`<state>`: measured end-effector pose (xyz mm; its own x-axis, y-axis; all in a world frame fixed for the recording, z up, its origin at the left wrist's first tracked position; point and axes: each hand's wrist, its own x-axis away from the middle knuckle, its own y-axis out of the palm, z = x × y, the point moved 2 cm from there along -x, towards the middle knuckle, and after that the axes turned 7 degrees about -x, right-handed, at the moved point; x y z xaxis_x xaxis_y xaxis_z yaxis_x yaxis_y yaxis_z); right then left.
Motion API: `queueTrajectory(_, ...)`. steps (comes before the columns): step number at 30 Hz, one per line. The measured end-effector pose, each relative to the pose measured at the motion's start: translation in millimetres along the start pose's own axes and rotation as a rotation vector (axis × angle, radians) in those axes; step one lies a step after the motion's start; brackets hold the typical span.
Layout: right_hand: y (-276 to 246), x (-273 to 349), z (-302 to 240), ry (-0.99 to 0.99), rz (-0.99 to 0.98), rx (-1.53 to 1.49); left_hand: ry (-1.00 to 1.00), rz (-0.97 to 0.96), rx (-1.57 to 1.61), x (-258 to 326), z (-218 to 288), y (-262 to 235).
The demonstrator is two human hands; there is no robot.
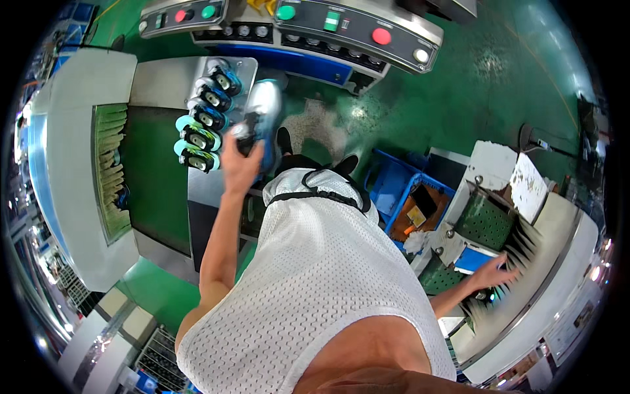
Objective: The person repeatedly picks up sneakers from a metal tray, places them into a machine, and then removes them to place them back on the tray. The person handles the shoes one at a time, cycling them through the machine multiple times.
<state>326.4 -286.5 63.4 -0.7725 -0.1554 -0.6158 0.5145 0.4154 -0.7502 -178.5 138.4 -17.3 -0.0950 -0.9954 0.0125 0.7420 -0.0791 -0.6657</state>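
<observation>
My left hand [241,161] is closed on a shoe [265,102] with a dark block in its opening. The shoe is pale silver and blue, smeared by motion, and sits just right of a metal tray [247,71]. Along that tray stands a row of several shoes [211,97], the far ones blue and black, the near ones teal and yellow-green. Far to the right, my right hand [493,273] reaches to the black strip curtain [525,246] of a machine. Its fingers look apart, slightly blurred, with nothing visible held in them.
On the left stands a pale machine [79,164] with a green conveyor belt [157,171] and fringed opening. Ahead is a control panel [354,29] with coloured buttons. A blue crate [394,226] with small items stands right of my legs, beside green perforated rollers [484,220].
</observation>
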Motion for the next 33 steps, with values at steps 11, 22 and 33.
queueTrajectory(11, 157, 182, -402, -0.282, -0.970, -0.791, -0.582, 0.560, -0.060, -24, -274, -159)
queueTrajectory(22, 140, 265, -460, -0.375, -1.166, -0.389, -0.318, 0.382, -0.239, -302, -433, -196)
queueTrajectory(33, 81, 313, -401, -0.194, -1.178, -0.207, 0.025, 0.411, -0.136, -322, -510, -170)
